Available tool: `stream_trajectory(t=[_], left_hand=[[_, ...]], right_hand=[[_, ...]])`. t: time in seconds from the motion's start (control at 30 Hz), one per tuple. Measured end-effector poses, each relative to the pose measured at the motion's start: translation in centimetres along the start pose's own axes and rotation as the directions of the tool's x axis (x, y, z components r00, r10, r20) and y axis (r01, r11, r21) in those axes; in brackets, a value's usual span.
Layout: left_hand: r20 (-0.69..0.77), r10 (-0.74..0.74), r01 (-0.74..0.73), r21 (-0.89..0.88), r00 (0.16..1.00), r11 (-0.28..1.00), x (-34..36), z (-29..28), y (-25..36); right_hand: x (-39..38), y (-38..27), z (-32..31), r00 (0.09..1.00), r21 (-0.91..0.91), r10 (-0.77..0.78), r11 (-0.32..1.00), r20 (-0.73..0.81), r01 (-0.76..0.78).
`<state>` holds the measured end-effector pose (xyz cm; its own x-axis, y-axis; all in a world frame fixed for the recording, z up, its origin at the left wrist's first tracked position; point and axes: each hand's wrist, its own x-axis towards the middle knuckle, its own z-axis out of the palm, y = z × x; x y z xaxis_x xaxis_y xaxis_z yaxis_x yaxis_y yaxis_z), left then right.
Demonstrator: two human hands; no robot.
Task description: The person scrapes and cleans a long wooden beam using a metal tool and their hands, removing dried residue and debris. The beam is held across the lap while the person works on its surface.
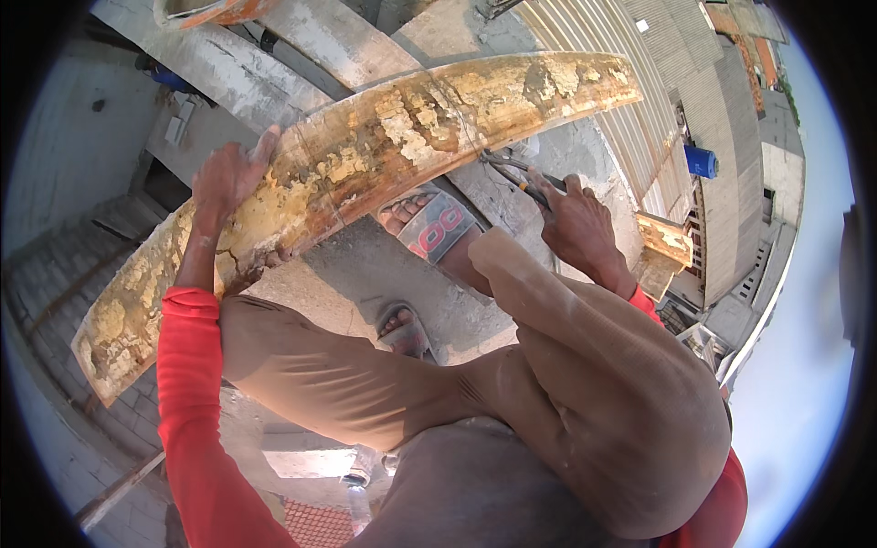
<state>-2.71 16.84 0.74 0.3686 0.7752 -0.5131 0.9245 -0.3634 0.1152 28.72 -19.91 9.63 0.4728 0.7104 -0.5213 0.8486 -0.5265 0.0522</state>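
Observation:
A long wooden board point(365, 151) crusted with flaking yellow and grey material slants across the view in front of my knees. Thin wire point(457, 114) is wrapped around it in places. My left hand point(228, 178) grips the board left of its middle, the thumb side toward its far edge and some fingers hidden. In my right hand point(580, 224) is a pair of dark pliers point(512, 171), fingers closed around the handles. The jaws meet the wire at the board's near edge; their exact bite is too small to tell.
My sandalled feet point(429, 224) stand on a dusty concrete ledge point(338, 274) below the board. Grey planks point(219, 68) and an orange-rimmed bucket point(215, 11) lie beyond. Corrugated roofing point(603, 110) and a blue barrel point(702, 162) are at right. A drop shows at left.

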Motion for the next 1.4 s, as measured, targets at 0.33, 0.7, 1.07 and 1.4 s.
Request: stream_trajectory(t=[0.33,0.7,1.07,1.4], left_hand=[[-0.049,0.035,-0.034,0.018,0.998,0.999,0.1,0.1,-0.3],[-0.004,0.025,-0.025,0.014,1.0,1.0,0.5,0.1,-0.3],[-0.044,0.022,-0.022,0.016,0.999,1.0,0.1,0.1,-0.3],[-0.094,-0.02,0.024,0.034,0.995,0.999,0.2,0.6,-0.1]], right_hand=[[-0.3,-2.5,0.7,0.983,-0.264,-0.086,0.964,-0.162,0.041],[2.9,3.8,7.9,0.987,-0.066,-0.045,0.997,-0.152,0.035],[8.4,9.5,9.4,0.931,-0.012,-0.292,0.955,-0.217,0.297],[1.4,3.6,8.0,0.881,0.897,-0.262,-0.102,0.394,-0.431]])
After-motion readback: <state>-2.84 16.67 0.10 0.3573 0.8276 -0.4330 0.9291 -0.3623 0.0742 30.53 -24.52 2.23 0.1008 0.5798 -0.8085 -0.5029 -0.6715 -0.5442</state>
